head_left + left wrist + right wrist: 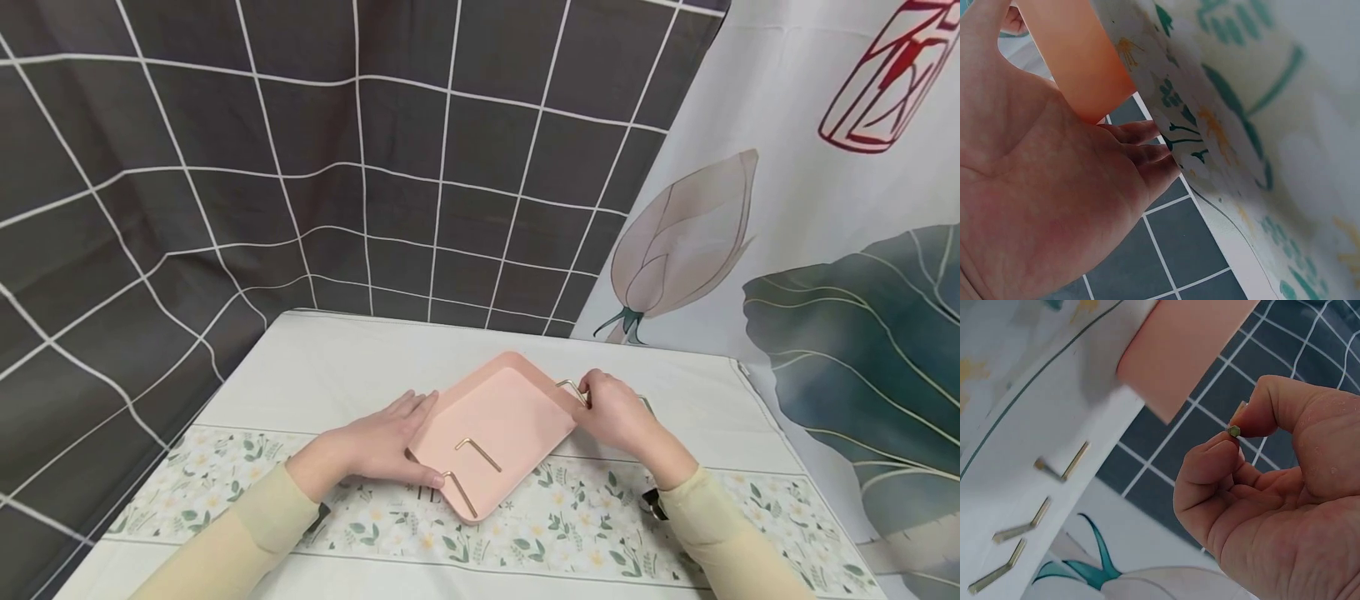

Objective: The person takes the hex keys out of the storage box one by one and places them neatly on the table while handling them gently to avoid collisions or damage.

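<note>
Pinching hex key (576,390) in right hand (618,411) by pink tray (517,408); touching tray with outspread left hand (382,442) near two more keys (483,456) inside.

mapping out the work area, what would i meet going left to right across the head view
Left sleeve → left hand → pink tray with two hex keys in it → right hand → right sleeve

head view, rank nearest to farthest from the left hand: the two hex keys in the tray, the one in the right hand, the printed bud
1. Lower hex key: just right of the left hand
2. Upper hex key: mid-tray
3. Held hex key: in the right hand
4. Bud: right background
</note>
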`<state>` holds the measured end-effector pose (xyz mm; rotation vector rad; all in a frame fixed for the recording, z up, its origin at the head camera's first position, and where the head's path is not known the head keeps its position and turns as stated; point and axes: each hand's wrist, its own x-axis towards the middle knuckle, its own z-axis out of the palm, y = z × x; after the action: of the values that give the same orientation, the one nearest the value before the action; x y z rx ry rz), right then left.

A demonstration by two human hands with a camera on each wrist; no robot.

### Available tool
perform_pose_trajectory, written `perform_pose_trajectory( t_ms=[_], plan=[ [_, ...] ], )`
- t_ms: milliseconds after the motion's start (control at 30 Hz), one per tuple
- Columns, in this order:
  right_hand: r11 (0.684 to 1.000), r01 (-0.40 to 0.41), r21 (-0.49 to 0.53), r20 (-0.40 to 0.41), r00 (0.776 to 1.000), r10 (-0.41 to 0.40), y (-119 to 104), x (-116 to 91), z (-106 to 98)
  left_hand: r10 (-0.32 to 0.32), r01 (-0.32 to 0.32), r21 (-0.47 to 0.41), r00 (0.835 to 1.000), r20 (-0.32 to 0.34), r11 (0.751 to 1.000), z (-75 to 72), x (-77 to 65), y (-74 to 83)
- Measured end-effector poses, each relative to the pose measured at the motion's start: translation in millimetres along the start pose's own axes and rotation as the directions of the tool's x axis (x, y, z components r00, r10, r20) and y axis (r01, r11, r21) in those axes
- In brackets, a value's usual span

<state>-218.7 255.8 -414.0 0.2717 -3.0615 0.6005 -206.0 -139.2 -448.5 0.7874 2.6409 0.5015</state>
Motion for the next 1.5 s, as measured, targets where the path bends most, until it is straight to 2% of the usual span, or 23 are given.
perform_pose_trajectory(
  t_ms=[667, 1067, 1500],
  plan=[
    [0.996, -0.088, 0.009, -0.013, 0.996, 0.088, 49.7, -10.3, -18.1, -0.006, 0.006, 0.001, 1.000, 0.001, 1.000, 0.4, 1.1, 1.1],
    [0.989, -0.148, 0.017, 0.030, 0.989, 0.148, 80.9, -16.2, -28.9, -0.001, 0.001, -0.005, 1.000, 0.005, 1.000, -0.7, 0.8, 1.2],
    [0.980, -0.199, -0.010, 0.073, 0.977, 0.199, 107.6, -12.5, -35.7, 0.005, -0.005, -0.001, 1.000, 0.003, 1.000, -0.5, 1.0, 0.2]
  ],
)
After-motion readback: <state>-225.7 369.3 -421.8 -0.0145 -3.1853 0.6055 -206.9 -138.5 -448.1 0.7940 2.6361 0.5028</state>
